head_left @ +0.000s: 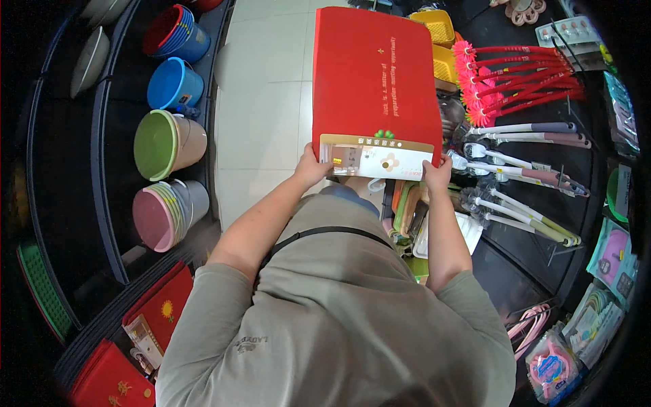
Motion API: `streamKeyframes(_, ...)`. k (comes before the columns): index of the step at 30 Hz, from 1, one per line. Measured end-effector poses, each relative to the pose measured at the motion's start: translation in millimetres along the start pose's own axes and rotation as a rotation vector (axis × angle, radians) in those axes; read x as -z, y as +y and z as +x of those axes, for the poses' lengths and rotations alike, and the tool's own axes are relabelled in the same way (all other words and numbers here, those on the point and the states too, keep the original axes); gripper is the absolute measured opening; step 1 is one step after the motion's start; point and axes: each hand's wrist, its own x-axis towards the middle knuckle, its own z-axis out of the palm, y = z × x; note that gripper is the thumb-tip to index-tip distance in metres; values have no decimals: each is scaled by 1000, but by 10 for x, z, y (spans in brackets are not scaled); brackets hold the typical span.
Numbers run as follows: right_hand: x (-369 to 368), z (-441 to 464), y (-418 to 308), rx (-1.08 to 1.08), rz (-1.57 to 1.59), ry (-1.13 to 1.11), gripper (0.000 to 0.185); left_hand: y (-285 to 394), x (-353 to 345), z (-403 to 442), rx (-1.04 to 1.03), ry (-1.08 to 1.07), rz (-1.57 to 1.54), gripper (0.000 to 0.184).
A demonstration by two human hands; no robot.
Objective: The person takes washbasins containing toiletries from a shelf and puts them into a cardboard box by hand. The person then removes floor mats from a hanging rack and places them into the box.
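A red doormat with printed lettering and a small green clover is held out in front of me. A packaging card with a flower picture wraps its near edge. My left hand grips the near left corner, thumb over the card. At the near right corner, my right hand grips the mat the same way. The mat hangs over the tiled floor, and its underside is hidden from me.
Stacked buckets and a blue bucket stand on the dark shelf at left. More red mats lie at lower left. Toilet brushes and red-handled brushes hang at right. Yellow baskets sit beyond. Tiled floor runs ahead.
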Motion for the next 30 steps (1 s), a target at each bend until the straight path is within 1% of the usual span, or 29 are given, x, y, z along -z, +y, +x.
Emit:
streamKeyframes(1, -8, 47, 33, -3, -1, -1, 51, -49, -19, 10, -25, -19, 16, 79)
streamKeyframes(5, -40, 176, 124, 8, 41, -45, 53, 105, 13, -98, -30, -58, -30, 81)
streamKeyframes(7, -75, 168, 99, -15, 61, -91, 52, 203, 56, -131, 59, -88, -34, 82)
streamKeyframes(8, -80, 176, 76, -41, -35, -91, 53, 190, 52, -113, 61, -90, -33, 82)
streamKeyframes(12, -113, 146, 52, -51, 8, -75, 53, 67, 33, -32, 79, -83, -19, 82)
streamKeyframes(14, -110, 168, 68, -51, -93, -45, 56, 65, 44, -41, 77, -96, -44, 82)
streamKeyframes(15, -92, 174, 71, -48, -95, -44, 56, 82, 63, -74, 43, -113, -41, 81)
streamKeyframes(17, -73, 172, 45, -44, -236, -62, 61, 172, 139, -183, 7, -123, -45, 81)
streamKeyframes(18, -83, 136, -9, -34, -237, -66, 61, 282, 212, -262, -17, -184, -1, 84)
streamKeyframes(19, -96, 73, -59, 24, -419, -1, 63, 333, 269, -313, -42, -241, 42, 87)
streamKeyframes(20, -120, -16, -155, 87, -598, 66, 64, 239, 285, -303, -44, -225, 33, 87)
streamKeyframes(21, -150, -151, -340, 90, -563, 83, 63, 63, 281, -262, -33, -155, 187, 82)
streamKeyframes(22, -215, -300, -454, 222, -570, 130, 58, -110, 291, -222, -17, -80, 340, 77)
streamKeyframes(23, -289, -451, -538, 356, -571, 174, 54, -238, 347, -206, -11, -50, 326, 77)
streamKeyframes(24, -369, -589, -600, 389, -559, 153, 54, -368, 437, -205, 36, -109, 297, 73)
streamKeyframes(25, -463, -731, -660, 544, -515, 63, 47, -516, 549, -231, 86, -161, 266, 69)
streamKeyframes(26, -578, -886, -722, 699, -464, -31, 41, -690, 648, -266, 117, -168, 146, 62)
streamKeyframes(27, -685, -1080, -853, 676, -282, -240, 29, -851, 758, -332, 133, -119, 126, 62)
streamKeyframes(28, -822, -1243, -885, 803, -235, -343, 24, -1024, 859, -415, 156, -91, 137, 59)
streamKeyframes(29, -933, -1453, -949, 718, -242, -530, 17, -1173, 980, -529, 180, -66, 147, 57)
streamKeyframes(30, -1057, -1652, -971, 850, -199, -618, 14, -1315, 1098, -680, 181, 2, 238, 52)
